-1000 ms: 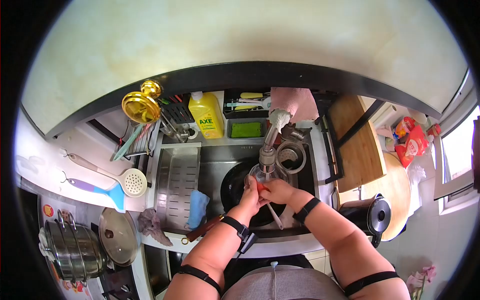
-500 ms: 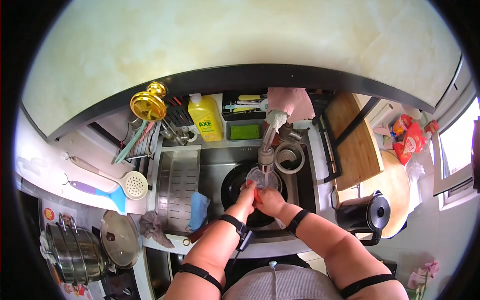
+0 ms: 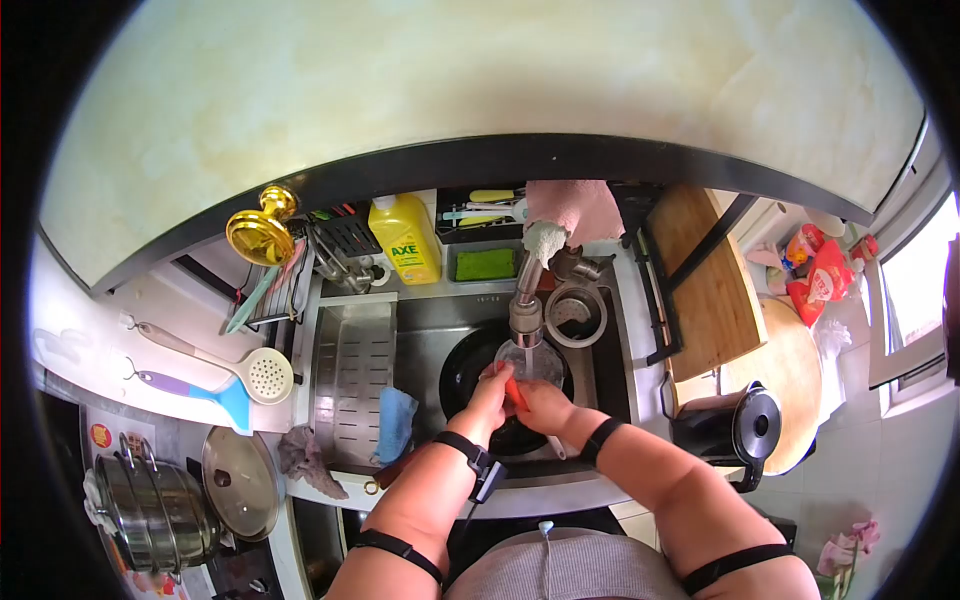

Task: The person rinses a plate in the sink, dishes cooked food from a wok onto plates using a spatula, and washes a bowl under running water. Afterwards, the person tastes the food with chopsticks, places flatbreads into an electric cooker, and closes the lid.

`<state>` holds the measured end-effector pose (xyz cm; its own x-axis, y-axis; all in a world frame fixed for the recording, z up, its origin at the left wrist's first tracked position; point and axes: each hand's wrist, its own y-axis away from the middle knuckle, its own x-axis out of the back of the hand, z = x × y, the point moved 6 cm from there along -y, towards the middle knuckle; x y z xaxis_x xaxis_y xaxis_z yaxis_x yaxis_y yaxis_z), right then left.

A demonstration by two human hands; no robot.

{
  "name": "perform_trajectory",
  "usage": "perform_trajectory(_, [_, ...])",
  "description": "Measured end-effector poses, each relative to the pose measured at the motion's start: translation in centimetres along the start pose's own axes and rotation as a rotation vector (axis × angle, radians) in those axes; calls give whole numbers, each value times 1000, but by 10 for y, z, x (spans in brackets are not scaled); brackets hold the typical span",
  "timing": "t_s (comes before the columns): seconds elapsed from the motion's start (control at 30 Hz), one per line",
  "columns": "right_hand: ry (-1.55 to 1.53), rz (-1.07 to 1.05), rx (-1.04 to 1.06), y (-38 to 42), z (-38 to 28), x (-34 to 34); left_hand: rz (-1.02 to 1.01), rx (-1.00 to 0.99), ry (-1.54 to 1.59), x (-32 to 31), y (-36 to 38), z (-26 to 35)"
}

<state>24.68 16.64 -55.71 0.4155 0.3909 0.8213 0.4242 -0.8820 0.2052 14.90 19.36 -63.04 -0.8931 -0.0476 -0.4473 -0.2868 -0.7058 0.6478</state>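
Note:
My left hand (image 3: 487,398) and my right hand (image 3: 545,406) meet under the faucet (image 3: 526,318), fingers closed round a slim orange-red thing (image 3: 514,391). Its kind cannot be made out, since the fingers cover most of it. Just beyond the fingertips is a clear bowl (image 3: 548,361), with water running into it from the faucet. Below both hands a black wok (image 3: 460,366) lies in the sink (image 3: 422,312).
A slotted metal tray (image 3: 345,360) fills the sink's left side, with a blue cloth (image 3: 397,425) at its corner. A strainer basket (image 3: 576,315) stands right of the faucet. Behind are a yellow detergent bottle (image 3: 405,240) and green sponge (image 3: 485,264). A black pitcher (image 3: 715,432) stands right.
The orange-red thing has turned a little, and more of its length shows between my hands. Both hands stay under the faucet. The camera view has shifted slightly.

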Motion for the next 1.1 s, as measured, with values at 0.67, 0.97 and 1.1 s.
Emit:
perform_trajectory(0.67, [673,-92,319,3,17,-6,102,183,-154,7,21,9])
perform_trajectory(0.97, [-233,155,236,5,5,-7,33,75,10,9,13,17])
perform_trajectory(1.1, [616,-32,316,7,12,4,-102,265,-137,6,19,18])
